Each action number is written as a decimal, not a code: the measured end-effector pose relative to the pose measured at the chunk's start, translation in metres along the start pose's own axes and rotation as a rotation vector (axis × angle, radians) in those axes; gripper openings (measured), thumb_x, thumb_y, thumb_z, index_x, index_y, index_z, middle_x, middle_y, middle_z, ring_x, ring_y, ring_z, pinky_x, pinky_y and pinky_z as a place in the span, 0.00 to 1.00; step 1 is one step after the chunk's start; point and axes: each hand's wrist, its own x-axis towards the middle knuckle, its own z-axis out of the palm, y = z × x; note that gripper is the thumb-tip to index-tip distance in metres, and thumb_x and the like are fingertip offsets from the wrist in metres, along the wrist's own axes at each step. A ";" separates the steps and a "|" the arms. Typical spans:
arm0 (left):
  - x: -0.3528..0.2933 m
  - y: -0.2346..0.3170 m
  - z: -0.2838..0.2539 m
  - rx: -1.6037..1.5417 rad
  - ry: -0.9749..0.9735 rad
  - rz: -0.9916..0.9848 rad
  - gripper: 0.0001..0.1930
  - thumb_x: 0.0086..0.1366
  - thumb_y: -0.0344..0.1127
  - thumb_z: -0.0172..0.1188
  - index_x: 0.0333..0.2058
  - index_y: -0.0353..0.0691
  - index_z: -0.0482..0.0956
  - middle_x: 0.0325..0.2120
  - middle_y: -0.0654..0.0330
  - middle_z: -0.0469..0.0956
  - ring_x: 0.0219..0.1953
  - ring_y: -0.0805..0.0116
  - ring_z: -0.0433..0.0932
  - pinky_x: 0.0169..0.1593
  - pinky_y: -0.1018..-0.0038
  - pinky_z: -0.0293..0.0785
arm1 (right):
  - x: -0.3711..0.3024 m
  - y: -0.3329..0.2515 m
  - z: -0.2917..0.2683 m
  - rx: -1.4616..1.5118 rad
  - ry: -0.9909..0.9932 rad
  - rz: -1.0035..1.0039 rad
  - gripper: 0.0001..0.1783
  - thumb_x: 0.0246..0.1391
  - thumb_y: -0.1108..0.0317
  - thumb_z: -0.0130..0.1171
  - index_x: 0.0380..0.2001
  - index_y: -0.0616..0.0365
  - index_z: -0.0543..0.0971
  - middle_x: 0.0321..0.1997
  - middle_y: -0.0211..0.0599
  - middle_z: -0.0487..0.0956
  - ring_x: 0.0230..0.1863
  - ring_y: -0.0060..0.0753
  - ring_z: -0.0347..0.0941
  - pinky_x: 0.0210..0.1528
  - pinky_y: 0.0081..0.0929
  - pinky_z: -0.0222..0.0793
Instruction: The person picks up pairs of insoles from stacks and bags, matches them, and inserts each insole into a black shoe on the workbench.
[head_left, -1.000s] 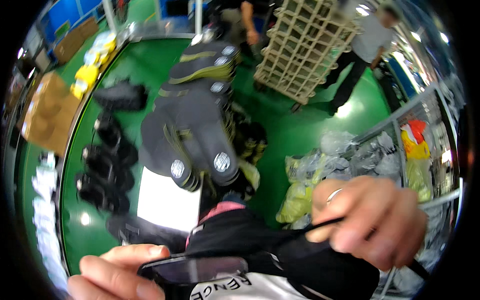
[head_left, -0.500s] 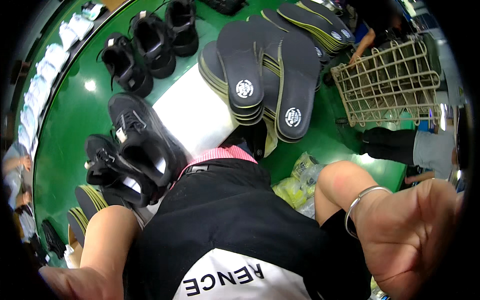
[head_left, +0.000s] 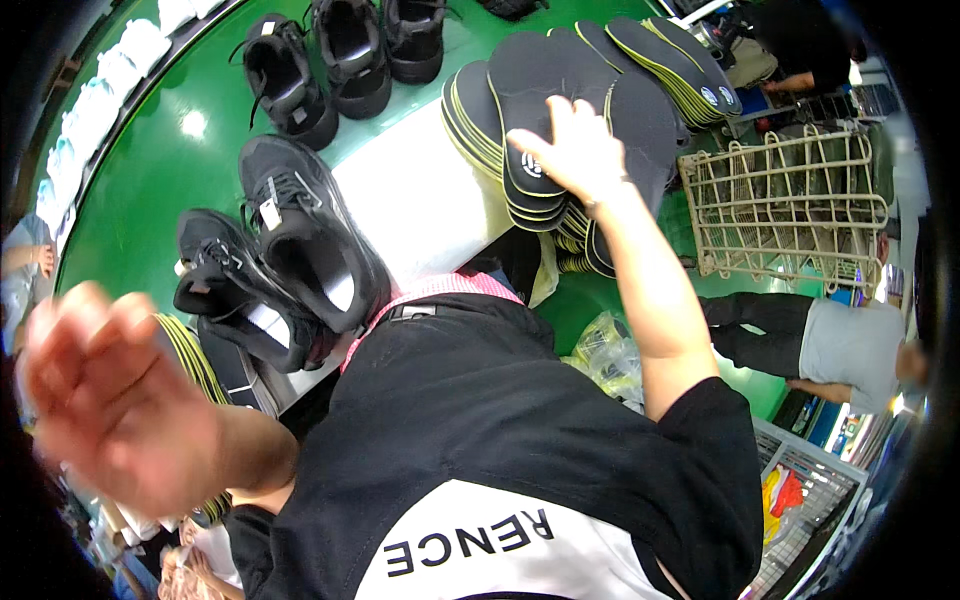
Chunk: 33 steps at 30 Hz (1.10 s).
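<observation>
My right hand (head_left: 578, 150), thumb and fingers apart, is over the stack of black insoles (head_left: 535, 75) with yellow-green edges. Whether it touches the top insole is hard to tell; a round white print shows beside the thumb. Raised at the left, my left hand (head_left: 125, 400) is blurred, with its fingers extended and nothing visible in it. Between that hand and my body stands a pair of black lace-up shoes, the nearer shoe (head_left: 235, 290) beside the larger-looking one (head_left: 305, 240). More insoles (head_left: 190, 350) are partly hidden behind my left hand.
A white board (head_left: 410, 200) lies on the green table (head_left: 190, 190). Several black shoes (head_left: 350, 55) stand beyond it. White shoes (head_left: 100, 100) line a strip at the far left. On the right are a wire cart (head_left: 785, 205), a person (head_left: 840, 340) and plastic bags (head_left: 608, 355).
My right hand has swung from the lower right up to the insole stack. My left hand has risen at the left side. The view has shifted, so the shoes sit farther right.
</observation>
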 end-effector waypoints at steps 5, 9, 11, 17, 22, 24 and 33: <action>-0.039 -0.041 0.008 -0.289 -0.062 -0.583 0.13 0.61 0.35 0.43 0.40 0.32 0.67 0.34 0.54 0.71 0.32 0.69 0.71 0.33 0.76 0.70 | 0.014 -0.015 0.024 -0.083 -0.092 0.144 0.47 0.33 0.29 0.47 0.47 0.58 0.64 0.47 0.52 0.64 0.49 0.48 0.63 0.45 0.43 0.62; -0.056 -0.054 0.013 -0.232 -0.093 -0.807 0.11 0.62 0.35 0.45 0.39 0.36 0.69 0.33 0.58 0.72 0.31 0.73 0.71 0.34 0.78 0.69 | 0.011 -0.028 0.002 -0.212 -0.193 0.160 0.44 0.31 0.33 0.53 0.45 0.58 0.66 0.45 0.49 0.66 0.49 0.45 0.64 0.44 0.48 0.61; -0.059 -0.060 0.017 -0.224 -0.141 -0.826 0.11 0.62 0.34 0.44 0.40 0.36 0.69 0.33 0.58 0.72 0.32 0.74 0.71 0.34 0.79 0.69 | 0.012 -0.027 -0.005 -0.151 -0.208 0.191 0.39 0.33 0.40 0.55 0.45 0.56 0.66 0.45 0.48 0.67 0.48 0.45 0.65 0.44 0.47 0.61; -0.069 -0.081 0.023 -0.489 -0.225 -1.165 0.16 0.60 0.38 0.48 0.44 0.34 0.66 0.35 0.55 0.72 0.35 0.70 0.72 0.36 0.77 0.71 | -0.031 -0.033 -0.043 0.244 0.374 -0.177 0.31 0.31 0.63 0.57 0.45 0.57 0.65 0.49 0.53 0.63 0.51 0.50 0.59 0.51 0.36 0.58; -0.082 -0.117 0.033 -1.078 0.006 -1.263 0.20 0.57 0.38 0.53 0.48 0.38 0.63 0.44 0.55 0.68 0.47 0.63 0.67 0.49 0.64 0.63 | -0.074 -0.063 -0.031 0.308 0.227 -0.849 0.33 0.24 0.67 0.62 0.43 0.54 0.69 0.50 0.52 0.60 0.48 0.52 0.60 0.49 0.37 0.59; -0.083 -0.125 0.033 -1.054 0.064 -1.281 0.18 0.56 0.31 0.54 0.46 0.37 0.65 0.43 0.59 0.69 0.45 0.66 0.68 0.49 0.66 0.64 | -0.088 -0.076 -0.026 0.288 0.207 -0.879 0.32 0.24 0.68 0.63 0.43 0.52 0.69 0.51 0.51 0.59 0.47 0.50 0.61 0.47 0.36 0.59; -0.110 -0.121 0.006 -1.054 0.258 -1.212 0.16 0.56 0.29 0.53 0.44 0.37 0.67 0.42 0.57 0.70 0.45 0.63 0.70 0.49 0.65 0.65 | -0.090 -0.093 -0.008 0.224 0.212 -0.988 0.31 0.26 0.68 0.64 0.42 0.51 0.70 0.52 0.49 0.58 0.47 0.47 0.60 0.46 0.35 0.57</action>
